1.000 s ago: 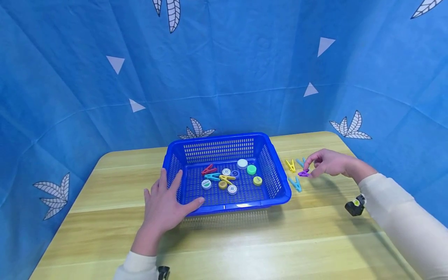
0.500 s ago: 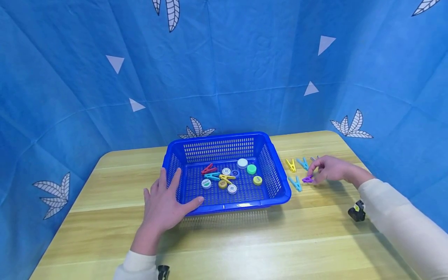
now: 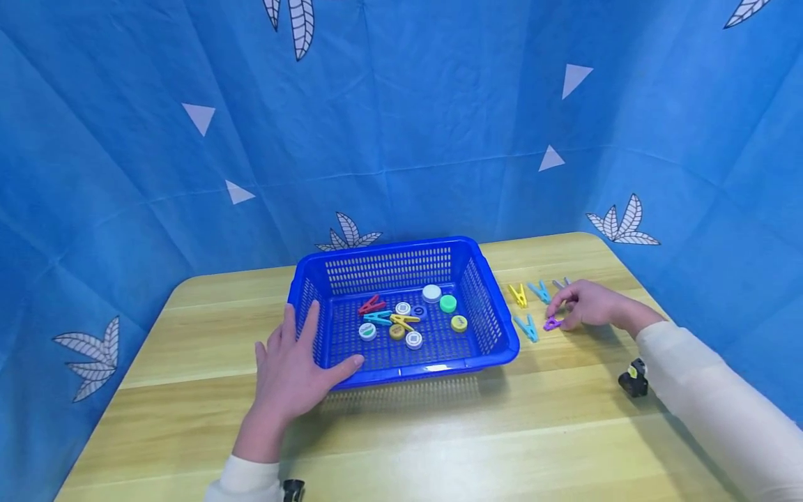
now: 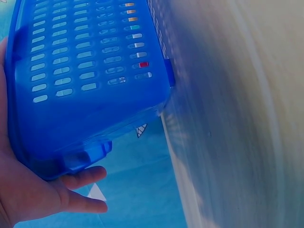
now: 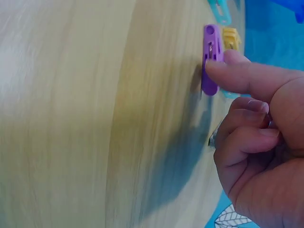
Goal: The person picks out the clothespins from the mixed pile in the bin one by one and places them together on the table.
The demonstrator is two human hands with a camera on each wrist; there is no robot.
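Note:
My right hand (image 3: 592, 307) pinches a purple clothespin (image 5: 211, 59) between thumb and forefinger, low over the table right of the basket. In the right wrist view, its other fingers are curled toward the palm. Around it lie a yellow clothespin (image 3: 518, 295), two light blue clothespins (image 3: 527, 328) and a greyish one (image 3: 560, 283), partly behind the hand. My left hand (image 3: 293, 369) rests with spread fingers on the left front corner of a blue plastic basket (image 3: 401, 374). From the left wrist view, that hand lies along the basket's rim (image 4: 14, 95).
Inside the basket are a red clothespin (image 3: 371, 305), a light blue one (image 3: 378, 318), a yellow one (image 3: 405, 321) and several bottle caps, among them a green cap (image 3: 448, 303) and a white cap (image 3: 431, 293). A blue patterned cloth (image 3: 401, 125) hangs behind the wooden table (image 3: 439, 439).
My right hand, pinching the purple clothespin, has moved slightly toward me from the far light blue clothespin, and the greyish clothespin has come into sight. My left hand stays on the basket.

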